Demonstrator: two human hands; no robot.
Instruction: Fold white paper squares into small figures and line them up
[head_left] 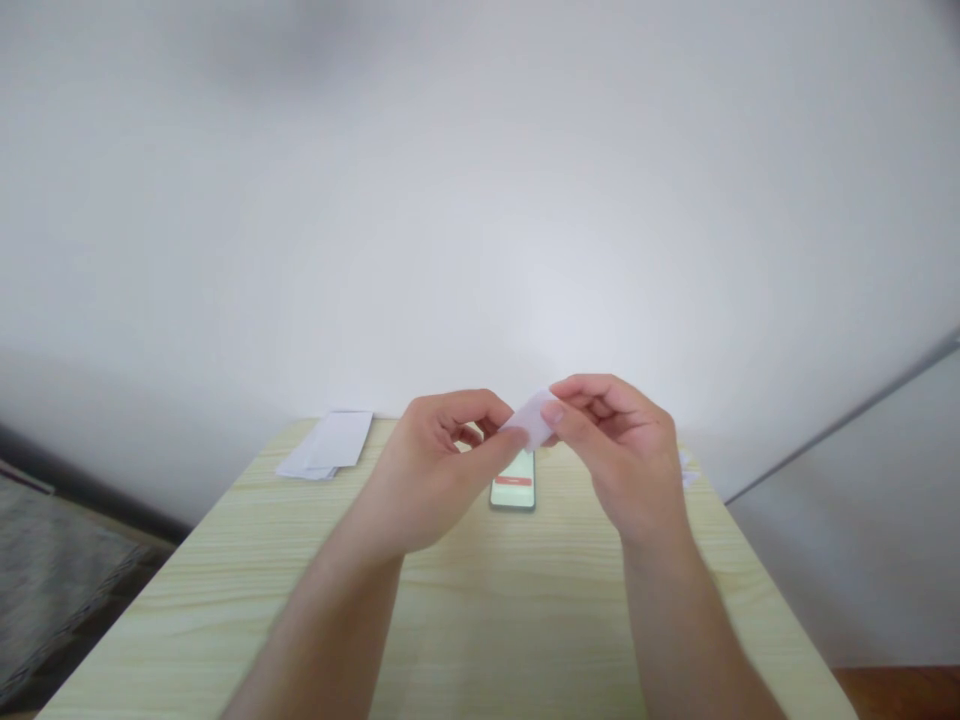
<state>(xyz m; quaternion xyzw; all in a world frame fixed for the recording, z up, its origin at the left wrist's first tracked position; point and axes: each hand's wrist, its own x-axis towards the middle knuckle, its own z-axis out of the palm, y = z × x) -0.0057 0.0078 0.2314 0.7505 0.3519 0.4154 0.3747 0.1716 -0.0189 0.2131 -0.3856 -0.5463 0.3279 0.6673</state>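
Both my hands are raised above a light wooden table [225, 600] and meet over its middle. My left hand [435, 470] and my right hand [622, 450] each pinch one side of a small white paper slip [531, 420] between thumb and fingers. Directly below the slip a phone [514, 482] lies flat on the table with its screen lit, showing a red bar. The lower edge of the slip hides the phone's top.
A small stack of white paper sheets [330, 445] lies at the table's far left corner. More white scraps [686, 470] peek out behind my right hand at the far right edge. A plain white wall stands right behind the table.
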